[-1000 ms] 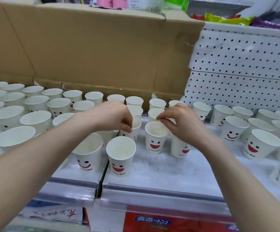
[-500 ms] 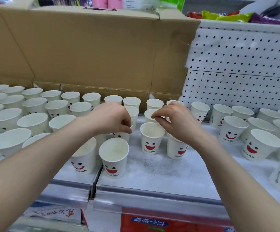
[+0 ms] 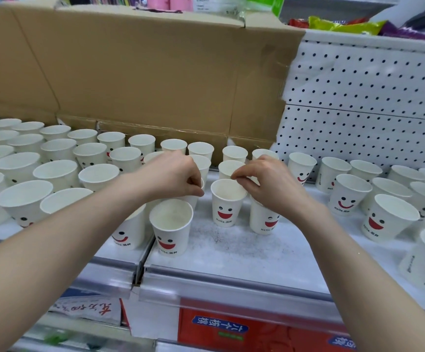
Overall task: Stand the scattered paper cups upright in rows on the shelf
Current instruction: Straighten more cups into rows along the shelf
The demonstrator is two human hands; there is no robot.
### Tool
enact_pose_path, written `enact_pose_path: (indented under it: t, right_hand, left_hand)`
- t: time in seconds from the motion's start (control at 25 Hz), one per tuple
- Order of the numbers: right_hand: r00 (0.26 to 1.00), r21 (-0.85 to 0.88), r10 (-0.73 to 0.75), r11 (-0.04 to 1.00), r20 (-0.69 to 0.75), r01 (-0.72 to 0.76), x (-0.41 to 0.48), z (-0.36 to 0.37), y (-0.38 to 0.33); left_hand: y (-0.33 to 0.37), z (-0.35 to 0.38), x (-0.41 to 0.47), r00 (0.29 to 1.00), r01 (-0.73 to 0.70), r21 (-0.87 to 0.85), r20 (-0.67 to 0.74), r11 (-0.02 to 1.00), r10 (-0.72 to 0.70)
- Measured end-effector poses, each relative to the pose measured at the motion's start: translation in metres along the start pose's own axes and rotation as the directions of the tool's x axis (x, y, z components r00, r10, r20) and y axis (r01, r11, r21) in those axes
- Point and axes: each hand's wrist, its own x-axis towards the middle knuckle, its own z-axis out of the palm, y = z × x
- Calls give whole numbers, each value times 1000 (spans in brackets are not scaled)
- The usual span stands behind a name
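Note:
Several white paper cups with red smiley faces stand upright on the white shelf. My left hand pinches the rim of a cup that my hand mostly hides, just behind the front cup. My right hand pinches the rim of a cup under its palm, right of a smiley cup. Tidy rows of cups fill the left half. Looser cups stand on the right.
A large cardboard box stands behind the cups. White pegboard backs the right side. The shelf's clear front rail runs below, with a red label under it. Bare shelf lies in front of the middle cups.
Both hands have stayed on the same cups near the middle. The view has shifted slightly; the cups they hold have barely moved.

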Motion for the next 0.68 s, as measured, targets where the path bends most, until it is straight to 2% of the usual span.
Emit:
enact_pose_path:
  t: [0.24,0.36,0.44,0.56,0.68]
  right_hand:
    - [999,6,6,1000,-32,-6,-10,-3,-12]
    - [997,17,-60,998,-55,61,-8,-2,-29]
    - [995,20,-93,995,-33,94,-2,2,-41]
    - [991,26,-131,991,-3,131,10,14,-56]
    - [990,15,-131,991,56,130,22,26,-68]
  left_hand:
    - [-4,-5,-14,997,64,-70,-29,995,-67]
    - [-4,-19,-36,986,62,-147,-142,987,-84]
    - [-3,-22,-58,976,5,-179,-214,984,-44]
    - [5,-17,-94,972,-86,-133,-228,987,54]
    - [8,-5,-112,979,-79,-42,-194,996,69]
